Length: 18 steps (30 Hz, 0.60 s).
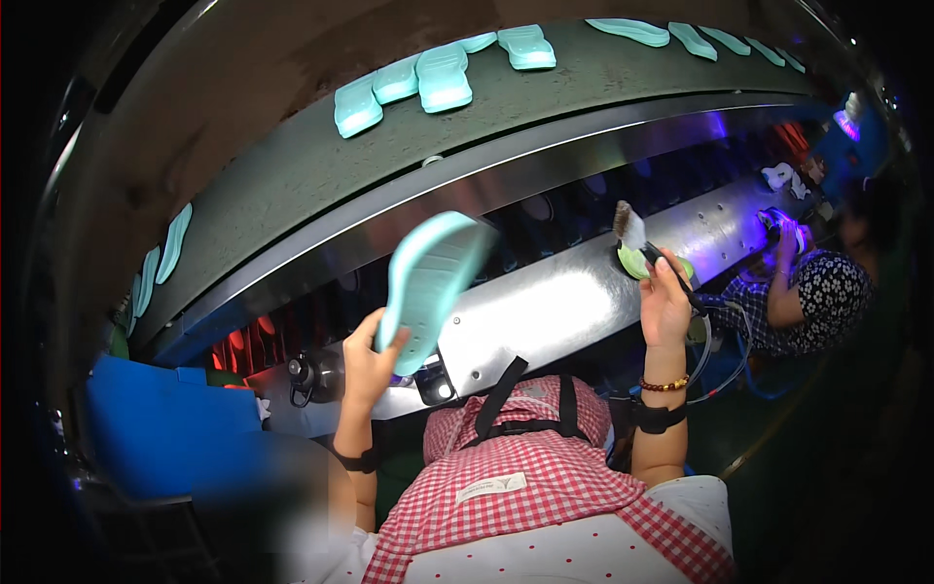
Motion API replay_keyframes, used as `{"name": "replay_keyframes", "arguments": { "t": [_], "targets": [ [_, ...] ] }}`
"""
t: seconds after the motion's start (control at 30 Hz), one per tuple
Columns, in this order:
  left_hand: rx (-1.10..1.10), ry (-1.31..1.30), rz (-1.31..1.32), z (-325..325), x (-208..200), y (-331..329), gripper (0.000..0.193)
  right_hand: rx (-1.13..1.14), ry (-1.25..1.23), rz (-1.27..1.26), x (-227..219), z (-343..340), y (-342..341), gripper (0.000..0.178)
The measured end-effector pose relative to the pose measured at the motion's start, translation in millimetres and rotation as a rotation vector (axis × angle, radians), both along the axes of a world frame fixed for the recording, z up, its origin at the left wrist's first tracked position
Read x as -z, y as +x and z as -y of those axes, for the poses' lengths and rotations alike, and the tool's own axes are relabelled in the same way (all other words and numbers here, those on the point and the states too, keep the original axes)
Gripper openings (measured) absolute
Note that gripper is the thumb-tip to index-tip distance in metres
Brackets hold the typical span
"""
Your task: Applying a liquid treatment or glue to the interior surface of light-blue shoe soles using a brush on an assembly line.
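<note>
My left hand (pixel 368 358) grips a mint-green shoe sole (pixel 425 292) by its lower end, thumb on the near side. The sole stands tilted above the steel bench, its upper right edge smeared by motion. Further right, my right hand (pixel 665 310) is closed round the black handle of a brush (pixel 632 232). The brush's white and brown bristles point up and left. Just behind it, a light green dish (pixel 632 261) sits on the bench, partly covered by the brush and my fingers. A thin clear tube runs down near my right wrist.
Several mint-green soles (pixel 444 78) lie on the dark conveyor belt (pixel 292 209) beyond the steel bench (pixel 555 297). At left stand a dark bottle (pixel 313 378) and a blue panel (pixel 156 419). A co-worker (pixel 827 297) sits at right under purple light.
</note>
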<state>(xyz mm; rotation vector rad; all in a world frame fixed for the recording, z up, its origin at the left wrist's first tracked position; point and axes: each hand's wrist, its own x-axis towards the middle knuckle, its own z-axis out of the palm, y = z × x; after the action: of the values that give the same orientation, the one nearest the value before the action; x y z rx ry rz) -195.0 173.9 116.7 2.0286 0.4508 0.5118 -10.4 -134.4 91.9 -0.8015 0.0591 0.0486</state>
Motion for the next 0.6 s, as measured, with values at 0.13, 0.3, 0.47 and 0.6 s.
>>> {"name": "replay_keyframes", "arguments": {
  "t": [0.13,0.3,0.47,0.6],
  "targets": [
    [0.498,0.442,0.285,56.5,-65.1,13.4,0.030,0.058,0.155,-0.076,31.0,32.7,15.0,0.023],
    [0.089,0.696,-0.092,3.7,-12.4,53.5,0.029,0.230,0.212,-0.138,58.0,54.1,12.4,0.021],
    [0.727,0.619,0.271,77.2,-55.7,31.7,0.025,0.277,0.234,-0.189,58.1,69.2,5.4,0.024],
    [0.341,0.860,-0.066,26.7,-8.6,56.3,0.018,0.230,0.201,-0.065,59.8,85.1,3.7,0.023]
  ]
}}
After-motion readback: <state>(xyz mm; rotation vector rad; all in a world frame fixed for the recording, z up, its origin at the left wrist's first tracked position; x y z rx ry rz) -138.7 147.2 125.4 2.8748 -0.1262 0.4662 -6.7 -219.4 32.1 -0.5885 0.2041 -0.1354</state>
